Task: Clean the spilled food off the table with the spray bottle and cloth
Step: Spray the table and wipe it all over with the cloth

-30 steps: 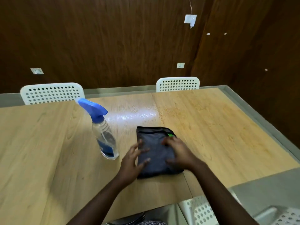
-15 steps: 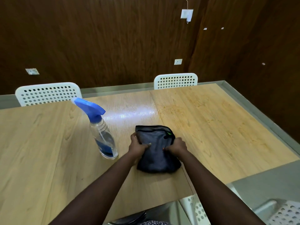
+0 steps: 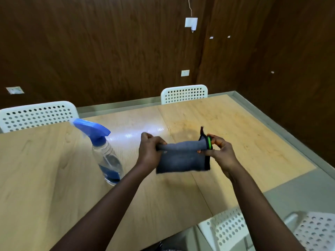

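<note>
Grey cloth [image 3: 182, 157], flat on the table [image 3: 54, 178] before, now hangs lifted at frame centre. Left hand [image 3: 149, 151] and right hand [image 3: 220, 151] each grip its top corners.

A meeting or dining room is showing here: white perforated chairs [image 3: 184, 94] are lining a long wooden bench [image 3: 235, 134], with dark wood-panelled walls [image 3: 108, 51] carrying sockets [image 3: 185, 73].

cloth [image 3: 183, 158]: grey fabric, matt, maybe microfibre | spray bottle [image 3: 107, 156]: clear plastic, glossy | table [image 3: 45, 169]: wood-grain, smooth w/ sheen
</note>
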